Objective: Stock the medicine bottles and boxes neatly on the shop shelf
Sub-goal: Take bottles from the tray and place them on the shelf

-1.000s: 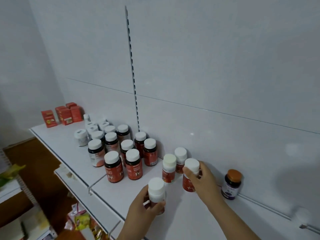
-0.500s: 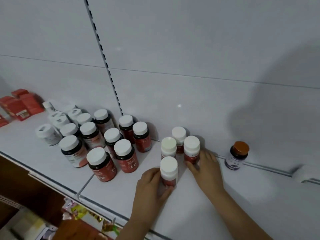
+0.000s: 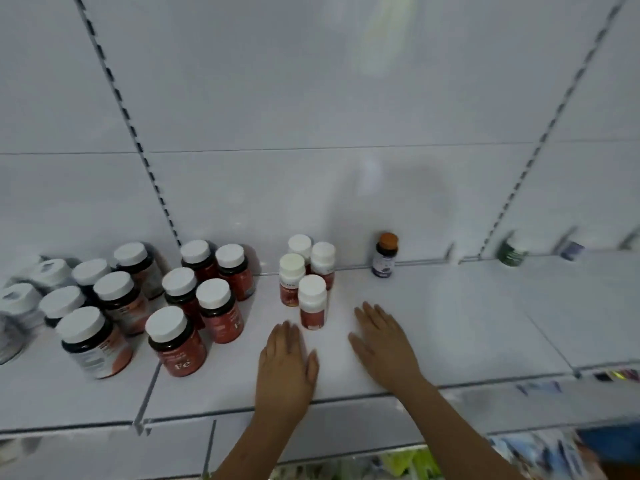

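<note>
Both hands flat, fingers straight, holding nothing: left hand [image 3: 287, 358] lower centre, right hand [image 3: 382, 341] just right of it, both over the white shelf [image 3: 450, 327]. Front bottle [image 3: 312, 301] stands upright above and between them, untouched, with three small bottles [image 3: 304, 261] just behind. Big bottles [image 3: 138, 299] cluster at left. Orange-cap bottle [image 3: 384, 254] stands alone, centre right, by the back wall.

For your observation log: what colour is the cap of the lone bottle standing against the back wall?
Orange cap, seen in the head view.
</note>
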A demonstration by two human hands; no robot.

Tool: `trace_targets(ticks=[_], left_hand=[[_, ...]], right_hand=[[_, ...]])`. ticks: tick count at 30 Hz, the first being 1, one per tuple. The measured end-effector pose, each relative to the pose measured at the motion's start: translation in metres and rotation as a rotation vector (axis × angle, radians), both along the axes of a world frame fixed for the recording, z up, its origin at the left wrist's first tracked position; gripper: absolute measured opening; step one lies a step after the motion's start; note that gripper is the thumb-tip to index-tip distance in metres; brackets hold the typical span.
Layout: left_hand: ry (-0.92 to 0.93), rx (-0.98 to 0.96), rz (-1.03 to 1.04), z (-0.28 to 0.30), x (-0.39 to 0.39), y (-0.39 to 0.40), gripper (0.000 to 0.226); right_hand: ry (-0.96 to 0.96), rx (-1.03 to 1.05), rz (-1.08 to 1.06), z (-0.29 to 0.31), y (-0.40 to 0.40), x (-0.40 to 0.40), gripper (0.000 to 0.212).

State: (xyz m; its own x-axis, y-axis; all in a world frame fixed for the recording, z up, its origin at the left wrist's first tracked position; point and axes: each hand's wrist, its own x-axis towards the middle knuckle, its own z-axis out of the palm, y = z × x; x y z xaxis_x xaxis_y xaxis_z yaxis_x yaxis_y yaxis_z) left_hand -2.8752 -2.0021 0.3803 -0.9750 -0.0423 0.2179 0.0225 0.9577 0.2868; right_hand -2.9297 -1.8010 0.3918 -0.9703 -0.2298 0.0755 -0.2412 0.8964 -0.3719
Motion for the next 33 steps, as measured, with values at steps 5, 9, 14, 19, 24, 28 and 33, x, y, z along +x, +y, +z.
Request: trace_targets(ticks=[5,9,14,19,24,28,33], left_hand=[[0.140,0.226,-0.229,-0.008,0.066,0.018,0.044],[0.090,0.319,-0.493,-0.001,0.103,0.077,0.043],[-0.056,0.336,-0.752,0.017,0.140,0.174,0.050],[-0.135,0.274,-0.956,0.031,0.168,0.278,0.061],[-0.155,0.232,-1.063,0.032,0.206,0.401,0.054],[-0.143,0.207,-1.140,0.037,0.235,0.502,0.051],[-0.116,0.231,-1.151,0.039,0.260,0.588,0.047]], right_hand=[[-0.027,-0.126,-0.183,0.019,0.050,0.089,0.059],[0.043,-0.186,-0.358,0.049,0.105,0.154,0.054],[0.136,-0.214,-0.543,0.080,0.191,0.223,0.056],[0.200,-0.166,-0.693,0.099,0.301,0.276,0.056],[0.198,-0.116,-0.816,0.117,0.416,0.339,0.058],[0.211,-0.016,-0.872,0.124,0.512,0.382,0.060],[0.182,0.013,-0.947,0.131,0.592,0.425,0.062]])
